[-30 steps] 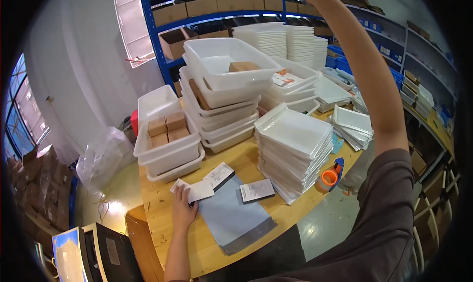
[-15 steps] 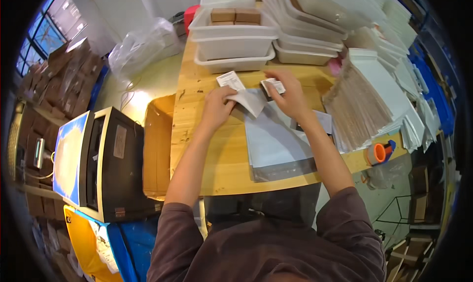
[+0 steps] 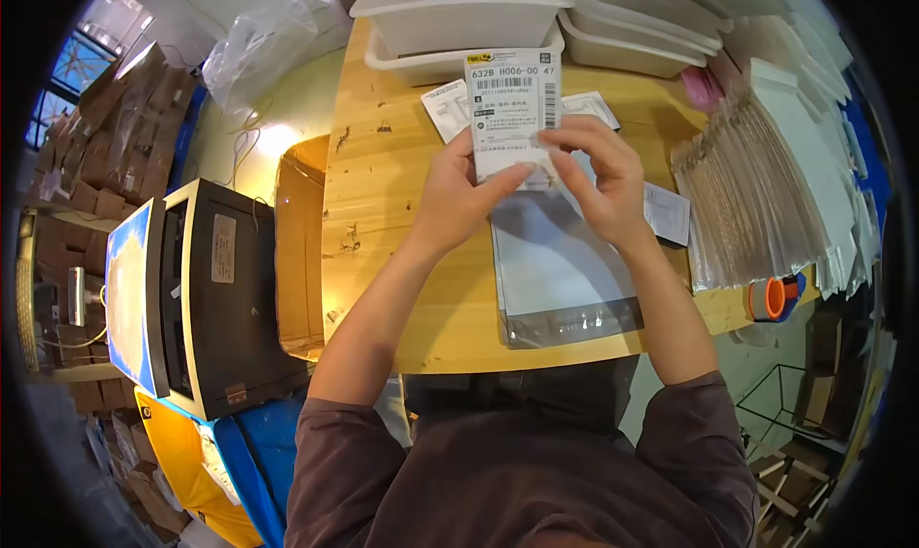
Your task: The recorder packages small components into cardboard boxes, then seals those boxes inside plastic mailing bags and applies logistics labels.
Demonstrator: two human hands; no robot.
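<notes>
A white shipping label [image 3: 507, 117] with printed text and a barcode is held up above the table, facing me. My left hand [image 3: 450, 201] is closed on its lower left part, the thumb lying across the bottom edge. At the lower right edge, the bent fingers and thumb of my right hand [image 3: 613, 179] pinch it. A grey-white plastic mailer bag [image 3: 565, 270] lies flat under my hands. Small flat white printed packets lie around it: one packet [image 3: 446, 110] left of the label, another packet [image 3: 592, 106] behind my right hand, and a third packet [image 3: 666, 213] beside my right forearm.
White plastic bins [image 3: 459, 22] are stacked at the table's far side. Piled mailers [image 3: 756, 184] stand on the right, near an orange and blue tape dispenser [image 3: 771, 299]. An open cardboard box [image 3: 302, 251] and a dark boxy machine [image 3: 230, 290] flank the table's left edge.
The label has been raised and turned to face me, with both hands now on it. My right hand has let go of a small packet, which now lies on the table. The view has shifted.
</notes>
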